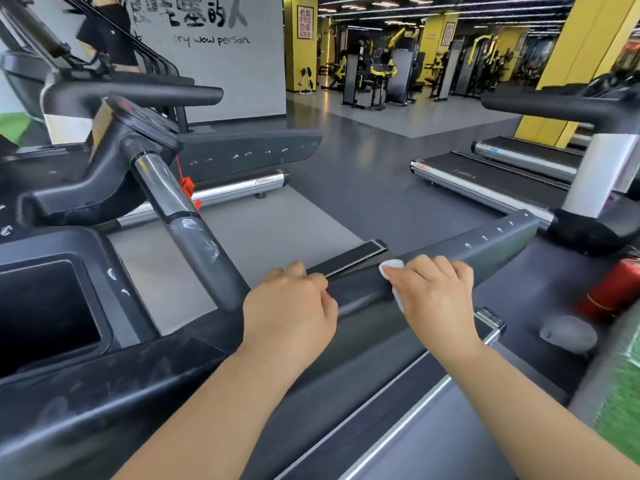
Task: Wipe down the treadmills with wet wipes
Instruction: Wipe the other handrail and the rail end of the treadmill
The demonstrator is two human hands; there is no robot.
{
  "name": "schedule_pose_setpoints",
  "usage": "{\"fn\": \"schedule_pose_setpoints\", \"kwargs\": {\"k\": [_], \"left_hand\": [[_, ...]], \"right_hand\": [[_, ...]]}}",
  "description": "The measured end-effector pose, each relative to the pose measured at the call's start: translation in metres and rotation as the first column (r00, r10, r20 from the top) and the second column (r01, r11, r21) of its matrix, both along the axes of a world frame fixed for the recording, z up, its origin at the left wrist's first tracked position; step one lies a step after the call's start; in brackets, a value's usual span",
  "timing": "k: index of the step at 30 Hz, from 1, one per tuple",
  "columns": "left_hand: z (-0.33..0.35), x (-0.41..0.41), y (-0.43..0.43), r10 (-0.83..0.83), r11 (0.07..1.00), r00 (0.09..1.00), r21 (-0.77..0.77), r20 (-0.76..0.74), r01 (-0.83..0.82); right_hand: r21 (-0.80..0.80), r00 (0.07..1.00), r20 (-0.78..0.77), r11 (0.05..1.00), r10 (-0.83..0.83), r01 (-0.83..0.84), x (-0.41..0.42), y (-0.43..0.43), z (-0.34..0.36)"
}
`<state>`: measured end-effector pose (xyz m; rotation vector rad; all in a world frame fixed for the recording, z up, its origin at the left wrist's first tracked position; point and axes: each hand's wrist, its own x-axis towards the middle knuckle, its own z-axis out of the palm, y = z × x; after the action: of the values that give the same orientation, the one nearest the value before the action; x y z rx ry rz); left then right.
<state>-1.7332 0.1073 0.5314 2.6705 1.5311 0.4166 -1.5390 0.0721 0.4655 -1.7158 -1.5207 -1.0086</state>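
The black side handrail (491,244) of the treadmill in front of me runs from lower left to upper right across the middle of the view. My right hand (436,296) presses a white wet wipe (391,266) onto the top of this rail. My left hand (294,306) lies curled over the same rail just to the left of it, fingers closed around the rail's edge. The treadmill's grey belt (249,251) lies beyond the rail. A grey and silver grip bar (187,230) with white smears slants up to the console (138,119).
A recessed black tray (45,306) sits in the console at the left. More treadmills (485,181) stand at the right and at the far left. A red fire extinguisher (613,289) and green turf (620,403) lie at the right. Grey floor (363,174) stretches toward yellow gym machines.
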Motion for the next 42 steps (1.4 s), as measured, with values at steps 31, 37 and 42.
{"fn": "schedule_pose_setpoints", "kwargs": {"k": [31, 37, 42], "left_hand": [[-0.005, 0.039, 0.003, -0.018, 0.999, 0.998, 0.035, 0.064, 0.016], [-0.002, 0.05, 0.012, 0.002, 1.0, 0.996, 0.009, 0.085, -0.003], [-0.011, 0.061, 0.007, -0.009, 1.0, 0.997, 0.02, 0.073, 0.008]], "right_hand": [[-0.031, 0.987, 0.036, 0.987, 0.157, -0.156, 0.05, -0.004, 0.009], [-0.138, 0.976, 0.143, 0.979, 0.167, -0.147, 0.007, 0.016, 0.015], [-0.226, 0.964, 0.236, 0.972, 0.121, -0.066, 0.03, 0.016, 0.02]]}}
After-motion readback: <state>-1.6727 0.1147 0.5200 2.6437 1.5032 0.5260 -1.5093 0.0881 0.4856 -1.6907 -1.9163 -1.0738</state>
